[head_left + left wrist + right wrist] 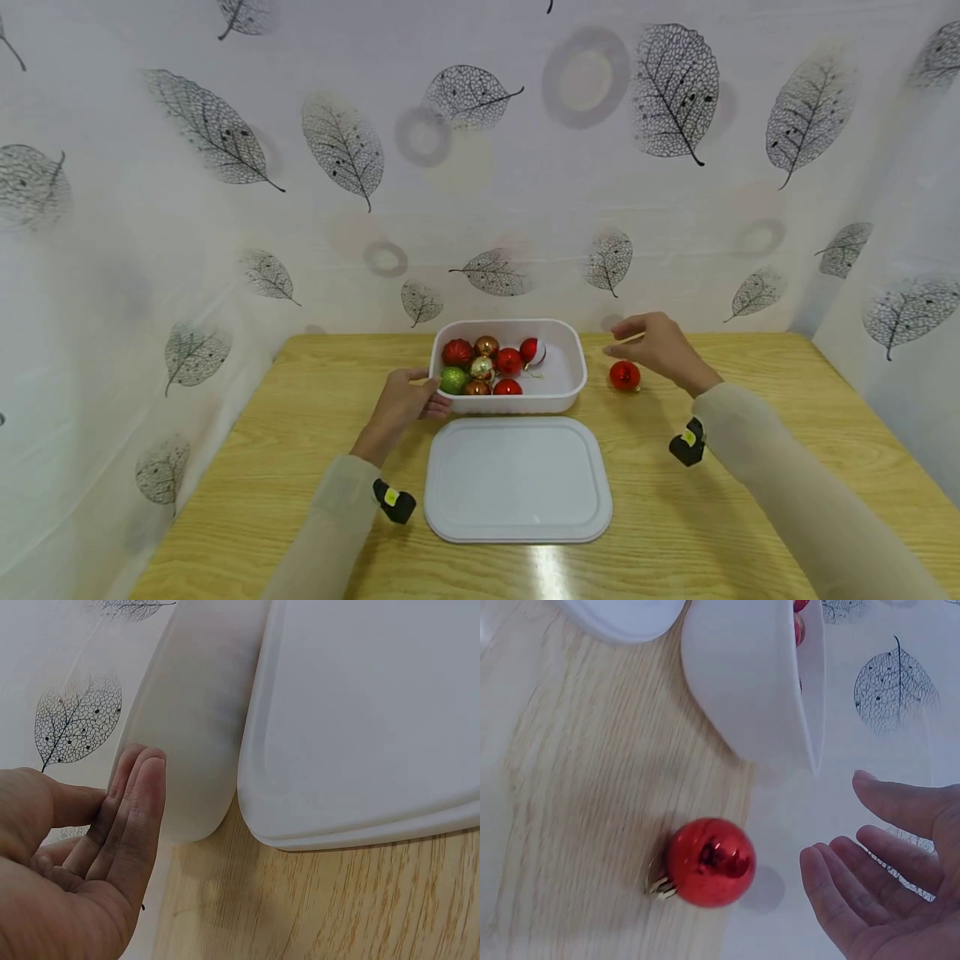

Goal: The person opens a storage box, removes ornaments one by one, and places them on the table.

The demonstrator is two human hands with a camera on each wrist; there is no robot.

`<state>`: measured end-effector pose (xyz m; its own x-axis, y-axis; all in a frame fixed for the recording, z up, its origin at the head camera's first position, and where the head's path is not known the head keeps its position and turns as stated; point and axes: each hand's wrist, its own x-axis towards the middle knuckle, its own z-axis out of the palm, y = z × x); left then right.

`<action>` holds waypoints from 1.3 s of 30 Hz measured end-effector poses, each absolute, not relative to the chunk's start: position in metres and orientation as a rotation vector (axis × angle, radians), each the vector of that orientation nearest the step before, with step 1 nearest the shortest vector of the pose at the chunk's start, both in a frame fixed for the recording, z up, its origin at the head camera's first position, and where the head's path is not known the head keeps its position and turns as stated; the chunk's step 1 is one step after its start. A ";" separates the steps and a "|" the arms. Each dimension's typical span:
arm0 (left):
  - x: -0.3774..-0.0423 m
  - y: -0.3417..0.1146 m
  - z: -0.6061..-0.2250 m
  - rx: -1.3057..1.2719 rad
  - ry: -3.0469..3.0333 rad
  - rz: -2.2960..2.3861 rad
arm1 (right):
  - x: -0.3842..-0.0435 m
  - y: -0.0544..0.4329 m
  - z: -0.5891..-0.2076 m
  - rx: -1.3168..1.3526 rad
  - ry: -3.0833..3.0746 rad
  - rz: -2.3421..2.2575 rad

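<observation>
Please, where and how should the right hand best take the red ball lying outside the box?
Probably from above: the right hand could close round the middle of the red ball, on its smooth sides. The ball is round and lies apart from the white box, so its top and sides look free. Its gold cap points sideways, not up.

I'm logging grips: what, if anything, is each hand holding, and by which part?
The left hand touches the box at its near left corner; whether it grips is unclear. The right hand holds nothing.
</observation>
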<state>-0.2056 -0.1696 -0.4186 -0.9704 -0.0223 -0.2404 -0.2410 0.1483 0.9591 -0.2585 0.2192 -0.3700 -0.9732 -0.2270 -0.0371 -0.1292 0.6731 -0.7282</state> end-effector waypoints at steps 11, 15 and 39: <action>-0.207 -0.169 -0.422 -0.283 2.245 1.940 | -0.264 0.183 -0.367 -0.355 2.720 -1.209; -0.207 -0.169 -0.422 -0.294 2.255 1.930 | -0.266 0.171 -0.368 -0.404 2.720 -1.198; -0.208 -0.169 -0.421 -0.324 2.269 1.895 | -0.280 0.124 -0.385 -0.403 2.663 -1.204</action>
